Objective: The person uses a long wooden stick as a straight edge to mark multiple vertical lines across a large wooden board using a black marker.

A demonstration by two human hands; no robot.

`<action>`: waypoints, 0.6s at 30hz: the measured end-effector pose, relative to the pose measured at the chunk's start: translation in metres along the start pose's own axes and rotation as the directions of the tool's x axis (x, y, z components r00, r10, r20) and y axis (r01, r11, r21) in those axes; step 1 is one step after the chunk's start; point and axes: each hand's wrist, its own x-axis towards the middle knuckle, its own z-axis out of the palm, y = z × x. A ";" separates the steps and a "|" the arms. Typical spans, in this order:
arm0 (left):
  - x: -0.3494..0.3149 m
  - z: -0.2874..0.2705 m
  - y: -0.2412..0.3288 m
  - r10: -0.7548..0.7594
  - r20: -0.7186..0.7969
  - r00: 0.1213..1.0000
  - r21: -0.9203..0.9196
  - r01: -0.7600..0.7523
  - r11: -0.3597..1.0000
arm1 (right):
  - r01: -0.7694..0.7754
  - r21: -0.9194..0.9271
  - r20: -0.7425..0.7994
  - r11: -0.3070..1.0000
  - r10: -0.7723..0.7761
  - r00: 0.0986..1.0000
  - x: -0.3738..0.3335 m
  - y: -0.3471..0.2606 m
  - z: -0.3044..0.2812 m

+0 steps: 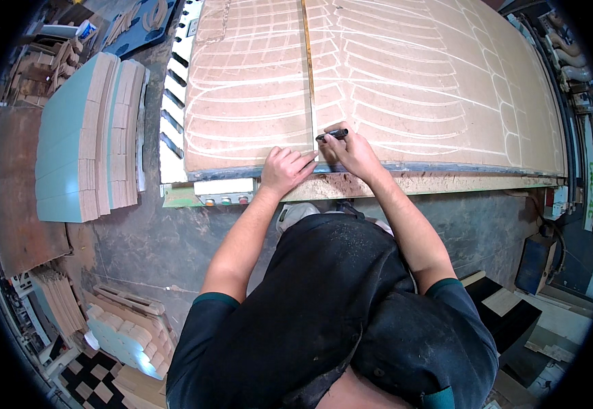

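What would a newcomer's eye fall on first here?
The wide brown board covered in pale curved lines, filling the upper middle, would likely draw the eye first. Then the long, thin yellowish strip crossing it, with the left hand near its lower end and the right hand holding a black marker beside it. At left, stacked pale blue-green panels stand out.

Only lettering I can really pick out is the green writing (pixel 591 187) on a pale upright panel (pixel 589 133) way over on the right. Big block characters, running lengthwise down the panel, so they sit sideways from this angle. The white control box (pixel 223 186) has coloured buttons (pixel 225 201), but any markings around them are too small to make out. Same deal with the long yellow strip (pixel 307 44) and the black pen (pixel 341 133), can't read anything on either.
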 end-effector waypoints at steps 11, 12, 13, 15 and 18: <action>0.001 -0.001 0.001 0.000 -0.006 1.000 -0.002 0.000 1.000 | 0.010 0.005 -0.005 1.000 -0.010 1.000 0.001 -0.001 0.000; 0.001 -0.001 0.001 0.001 -0.004 1.000 0.002 -0.001 1.000 | 0.013 -0.001 -0.005 1.000 -0.013 1.000 0.002 0.000 0.000; 0.001 -0.001 0.001 0.002 -0.002 1.000 0.005 -0.002 1.000 | 0.010 -0.005 -0.002 1.000 -0.010 1.000 0.002 -0.001 0.000; 0.002 -0.002 0.001 0.003 -0.002 1.000 0.007 -0.003 1.000 | 0.003 -0.014 0.004 1.000 -0.003 1.000 0.002 -0.003 -0.001; 0.001 -0.001 0.001 -0.002 -0.005 1.000 0.008 0.002 1.000 | -0.008 -0.004 0.009 1.000 0.008 1.000 0.002 -0.007 -0.002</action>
